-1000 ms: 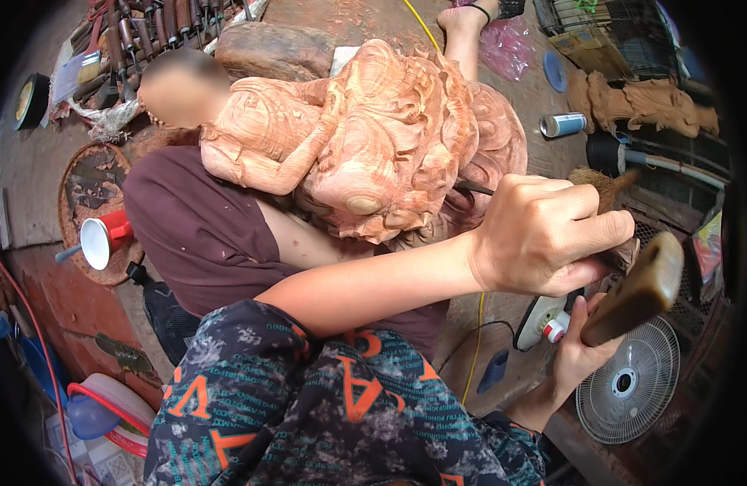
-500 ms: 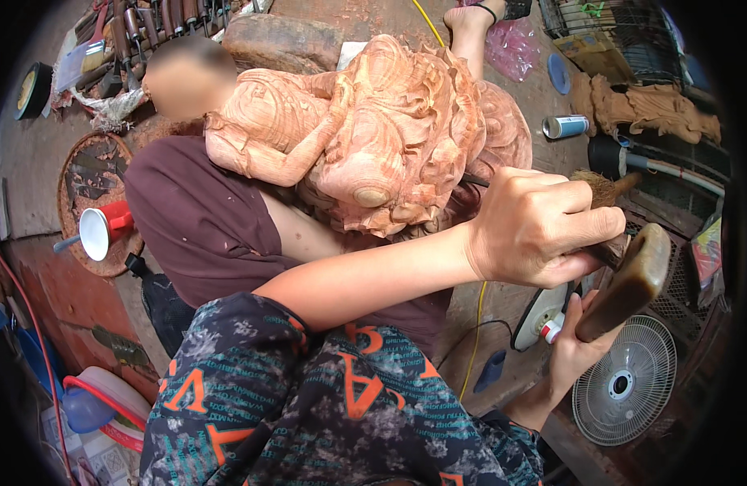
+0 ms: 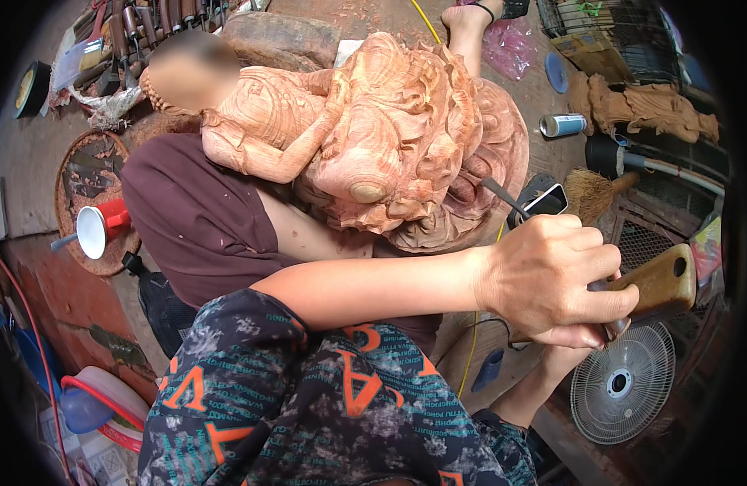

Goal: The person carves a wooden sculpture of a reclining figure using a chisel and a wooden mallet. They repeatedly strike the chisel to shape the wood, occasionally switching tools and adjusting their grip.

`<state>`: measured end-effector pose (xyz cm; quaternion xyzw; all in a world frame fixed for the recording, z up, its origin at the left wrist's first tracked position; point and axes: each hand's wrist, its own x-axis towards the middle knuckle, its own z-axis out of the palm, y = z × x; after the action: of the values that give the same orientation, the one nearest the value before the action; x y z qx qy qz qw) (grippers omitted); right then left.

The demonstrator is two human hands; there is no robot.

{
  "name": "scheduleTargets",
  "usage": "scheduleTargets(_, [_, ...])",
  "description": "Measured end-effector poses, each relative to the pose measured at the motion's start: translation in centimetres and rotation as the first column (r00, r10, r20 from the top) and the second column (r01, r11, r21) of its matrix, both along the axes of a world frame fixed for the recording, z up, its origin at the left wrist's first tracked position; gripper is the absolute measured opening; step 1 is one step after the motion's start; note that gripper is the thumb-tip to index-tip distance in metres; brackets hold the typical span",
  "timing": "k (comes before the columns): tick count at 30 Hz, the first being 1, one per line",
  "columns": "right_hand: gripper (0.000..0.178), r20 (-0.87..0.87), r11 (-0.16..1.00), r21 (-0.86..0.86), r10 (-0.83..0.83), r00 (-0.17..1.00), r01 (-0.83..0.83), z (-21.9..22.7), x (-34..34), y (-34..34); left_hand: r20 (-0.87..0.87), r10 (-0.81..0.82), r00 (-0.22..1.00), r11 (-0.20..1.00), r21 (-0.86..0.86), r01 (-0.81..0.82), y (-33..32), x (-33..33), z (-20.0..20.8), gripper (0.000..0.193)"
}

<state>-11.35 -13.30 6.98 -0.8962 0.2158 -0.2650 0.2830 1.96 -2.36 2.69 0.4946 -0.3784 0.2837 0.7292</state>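
As the left hand (image 3: 556, 279) clamps its fingers around a dark-bladed metal chisel (image 3: 505, 197), it half-hides the right hand (image 3: 564, 355), whose fingers I can't judge; a round grey wire-caged fan (image 3: 619, 383) stands lower right.

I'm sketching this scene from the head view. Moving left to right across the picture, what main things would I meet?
Red mug, carved wooden figure, left hand, mallet.

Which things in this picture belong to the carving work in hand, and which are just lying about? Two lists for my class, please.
Belongs to the work:
wooden carving
chisel in the left grip
mallet-like block
probably the handled tools, upper left

Lying about:
red mug
fan
broom
phone
blue-and-white can
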Motion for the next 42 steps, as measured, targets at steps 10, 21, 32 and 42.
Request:
scheduleTargets(10, [0.055,0.040,0.648,0.756,-0.189,0.981,0.095,-4.7,-5.4,0.3,0.084,-0.039,0.996,0.991,0.134,0.028,0.3,-1.1,0.0,0.040])
scheduleTargets(21, [0.073,-0.062,0.381,0.925,0.169,0.984,-0.007,-5.9,0.5,7.7,-0.509,0.457,0.730,0.726,0.687,0.024,16.5,23.1,-1.8,0.060])
scheduleTargets(32, [0.052,-0.117,0.482,0.874,0.095,0.989,0.057,-7.2,0.6,8.0,0.105,0.922,0.372,-0.101,0.994,-0.031,30.1,34.7,-16.1,0.050])
scheduleTargets(42, [0.053,-0.105,0.483,0.874,0.079,0.991,0.054,-6.8,1.0,8.3,0.127,0.755,0.643,-0.244,0.965,0.096,30.5,30.0,-15.0,0.020])
